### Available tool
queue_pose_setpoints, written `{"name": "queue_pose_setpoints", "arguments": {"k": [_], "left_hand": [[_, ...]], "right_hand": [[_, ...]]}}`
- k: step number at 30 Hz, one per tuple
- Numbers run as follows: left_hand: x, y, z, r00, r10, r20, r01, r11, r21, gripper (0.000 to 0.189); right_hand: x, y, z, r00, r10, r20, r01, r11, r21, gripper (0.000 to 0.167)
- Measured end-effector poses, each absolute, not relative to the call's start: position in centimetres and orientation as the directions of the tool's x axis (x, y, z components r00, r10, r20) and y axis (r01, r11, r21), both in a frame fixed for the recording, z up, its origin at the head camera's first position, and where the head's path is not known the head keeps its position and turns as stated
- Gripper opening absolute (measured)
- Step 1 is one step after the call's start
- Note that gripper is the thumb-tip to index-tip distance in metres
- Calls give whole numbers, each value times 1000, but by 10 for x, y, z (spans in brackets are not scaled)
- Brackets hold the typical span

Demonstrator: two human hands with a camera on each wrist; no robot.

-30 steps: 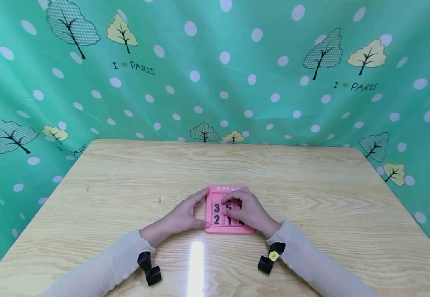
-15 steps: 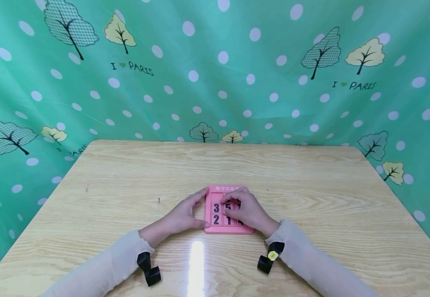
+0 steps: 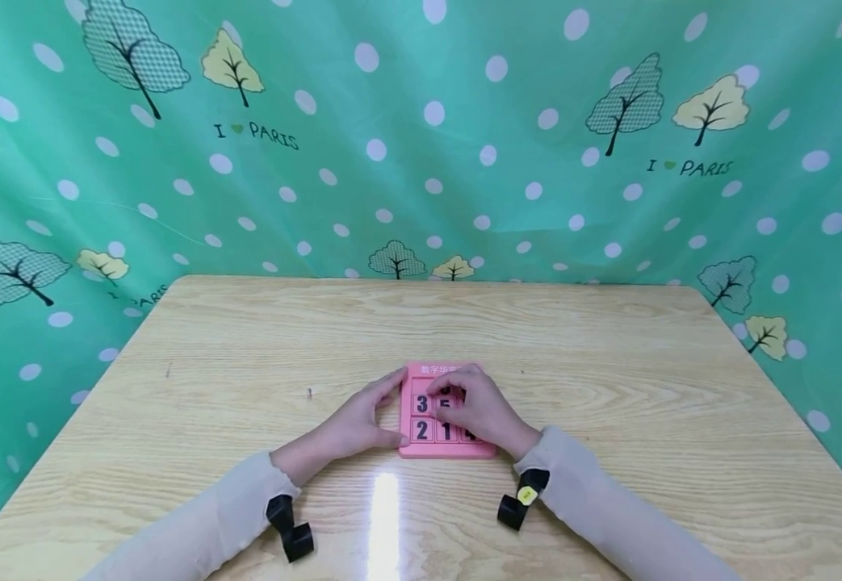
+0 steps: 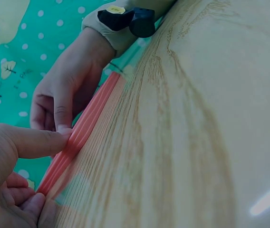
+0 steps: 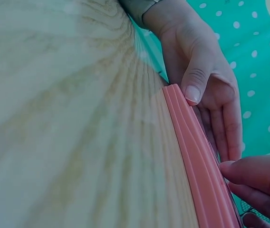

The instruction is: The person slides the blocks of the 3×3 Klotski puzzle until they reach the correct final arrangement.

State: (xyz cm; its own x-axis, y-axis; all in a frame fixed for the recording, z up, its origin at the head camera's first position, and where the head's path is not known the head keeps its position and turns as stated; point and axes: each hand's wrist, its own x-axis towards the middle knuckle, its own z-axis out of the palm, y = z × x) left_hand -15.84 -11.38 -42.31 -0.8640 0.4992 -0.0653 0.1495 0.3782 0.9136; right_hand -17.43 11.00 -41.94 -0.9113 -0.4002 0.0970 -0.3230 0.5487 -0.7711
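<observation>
A pink number slide puzzle [image 3: 447, 452] lies flat on the table, showing black numerals on square tiles. My left hand [image 3: 358, 420] holds its left side, thumb at the near corner and fingertips at the far one. In the right wrist view that thumb [image 5: 193, 92] rests on the frame's corner. My right hand [image 3: 482, 407] reaches over the tiles from the right, index finger and thumb apart beside the 3 tile [image 3: 421, 403]. Below that sits the 2 tile [image 3: 421, 431], with the 1 tile [image 3: 446, 432] alongside. The right hand covers much of the upper right tiles.
The wood-grain table [image 3: 246, 347] extends around the puzzle, with a bright light reflection [image 3: 384, 524] near the front. A green dotted curtain [image 3: 406, 186] hangs behind it. Black wrist cameras [image 3: 295, 539] are strapped over both pale sleeves.
The 3 tile has slid slightly away from me, widening the gap above the 2 tile. My right hand has shifted slightly left; the left hand keeps its hold.
</observation>
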Motion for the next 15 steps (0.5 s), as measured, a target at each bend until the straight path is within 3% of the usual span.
{"name": "queue_pose_setpoints", "arguments": {"k": [15], "left_hand": [[-158, -115, -424, -862, 504, -63, 148, 369, 918, 96]], "right_hand": [[-182, 108, -420, -915, -380, 139, -336, 524, -783, 25]]}}
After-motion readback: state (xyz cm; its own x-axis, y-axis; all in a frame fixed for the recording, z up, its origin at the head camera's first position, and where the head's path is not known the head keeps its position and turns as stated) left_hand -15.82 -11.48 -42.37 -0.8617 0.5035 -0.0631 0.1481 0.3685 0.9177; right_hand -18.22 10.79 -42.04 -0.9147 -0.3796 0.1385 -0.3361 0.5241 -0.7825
